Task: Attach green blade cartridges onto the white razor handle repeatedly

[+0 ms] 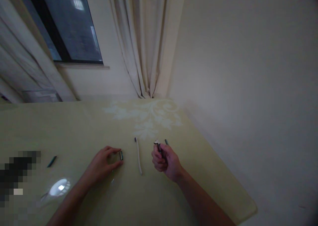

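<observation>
My left hand [105,161] rests low over the table, thumb and forefinger at the two ends of a small dark block [121,156] with a pale stripe. Its kind is not clear. To the right of that lies a toothbrush [138,158], white-handled with a dark head pointing away from me. My right hand [165,161] is closed around a small dark-and-silver object [157,145]; its metallic tip sticks out above my fingers, and the rest is hidden. Just beyond my right thumb is a short dark stick-like piece [166,142] on the table.
A dark green slim object [52,161] lies on the pale glossy table [81,130] at left. Beside it, the far-left area is pixelated. A wall [243,87] runs along the right side. Curtains [146,44] and a window [74,27] are behind the table.
</observation>
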Available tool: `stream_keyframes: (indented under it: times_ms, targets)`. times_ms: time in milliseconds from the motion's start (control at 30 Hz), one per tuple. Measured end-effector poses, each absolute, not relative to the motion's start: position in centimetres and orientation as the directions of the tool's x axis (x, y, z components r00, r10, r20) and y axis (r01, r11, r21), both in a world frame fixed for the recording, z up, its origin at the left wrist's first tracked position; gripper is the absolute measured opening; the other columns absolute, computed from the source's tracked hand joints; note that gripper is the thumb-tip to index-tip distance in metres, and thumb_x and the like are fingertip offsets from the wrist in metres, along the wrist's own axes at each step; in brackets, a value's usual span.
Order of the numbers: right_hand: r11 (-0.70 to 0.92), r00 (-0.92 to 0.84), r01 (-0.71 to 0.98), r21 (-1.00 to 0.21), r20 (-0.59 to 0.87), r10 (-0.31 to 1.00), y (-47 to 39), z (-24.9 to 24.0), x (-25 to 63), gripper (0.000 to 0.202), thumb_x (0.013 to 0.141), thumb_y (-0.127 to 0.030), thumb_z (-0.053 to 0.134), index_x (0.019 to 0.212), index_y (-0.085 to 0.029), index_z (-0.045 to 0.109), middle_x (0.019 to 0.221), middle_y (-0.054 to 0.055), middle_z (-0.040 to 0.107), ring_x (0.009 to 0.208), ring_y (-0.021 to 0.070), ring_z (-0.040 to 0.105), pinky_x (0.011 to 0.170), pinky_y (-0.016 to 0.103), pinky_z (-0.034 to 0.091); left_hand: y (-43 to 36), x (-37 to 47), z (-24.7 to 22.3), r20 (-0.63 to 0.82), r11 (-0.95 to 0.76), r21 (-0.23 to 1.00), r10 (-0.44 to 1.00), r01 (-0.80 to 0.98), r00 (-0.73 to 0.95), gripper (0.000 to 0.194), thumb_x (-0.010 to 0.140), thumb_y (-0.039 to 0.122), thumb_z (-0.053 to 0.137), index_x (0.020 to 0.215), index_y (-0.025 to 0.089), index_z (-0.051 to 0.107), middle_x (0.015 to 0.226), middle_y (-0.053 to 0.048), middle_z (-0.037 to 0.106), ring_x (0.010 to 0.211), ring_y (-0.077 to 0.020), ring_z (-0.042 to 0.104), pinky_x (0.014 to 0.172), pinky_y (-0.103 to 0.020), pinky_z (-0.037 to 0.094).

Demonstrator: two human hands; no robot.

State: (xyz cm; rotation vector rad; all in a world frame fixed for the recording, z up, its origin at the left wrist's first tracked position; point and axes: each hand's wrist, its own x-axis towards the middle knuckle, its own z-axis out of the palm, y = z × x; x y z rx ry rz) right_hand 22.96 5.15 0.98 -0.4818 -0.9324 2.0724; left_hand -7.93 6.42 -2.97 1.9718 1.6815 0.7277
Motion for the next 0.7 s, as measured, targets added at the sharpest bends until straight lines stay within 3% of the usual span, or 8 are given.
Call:
stream_keyframes:
  times_ms: [333, 500, 700]
  targets:
    - [-0.385, -0.610, -0.481, -0.788, -0.015, 0.792, 4.9, 0.9, 22.5, 0.054, 0.086, -0.066, 0.070, 0.068, -0.022, 0.044, 0.052, -0.012, 0.026, 0.043, 0.0058, 0.012, 0.039, 0.022, 0.008, 6.0, -6.9, -3.0, 0.166, -0.168, 0.614, 0.983, 0.771, 0.082, 0.039, 0.079, 0.056, 0.074, 0.099, 0.022, 0.081, 0.099, -0.008, 0.075, 0.092, -0.0298, 0.072, 0.084, -0.039, 0.058]
    - [-0.253, -0.444, -0.387, -0.887, -0.062, 0.894, 5.0, 0.4, 22.0, 0.050, 0.081, -0.060, 0.079, 0.069, -0.021, 0.050, 0.051, -0.012, 0.031, 0.042, 0.0050, 0.018, 0.039, 0.021, 0.011, 4.5, -5.0, -1.3, 0.397, -0.344, 0.668, 0.915, 0.660, 0.075, 0.039, 0.082, 0.055, 0.078, 0.107, 0.025, 0.078, 0.099, -0.005, 0.072, 0.080, -0.0233, 0.066, 0.074, -0.035, 0.057]
    - [-0.175, -0.430, -0.177, -0.969, -0.084, 0.899, 4.2, 0.2, 21.0, 0.039, 0.083, -0.054, 0.078, 0.079, -0.017, 0.066, 0.054, -0.008, 0.045, 0.042, 0.0058, 0.029, 0.039, 0.022, 0.018, 1.2, -1.5, 0.3, 0.589, -0.555, 0.575, 0.791, 0.601, 0.168, 0.032, 0.089, 0.041, 0.080, 0.118, 0.027, 0.075, 0.104, -0.006, 0.070, 0.089, -0.0232, 0.067, 0.077, -0.035, 0.060]
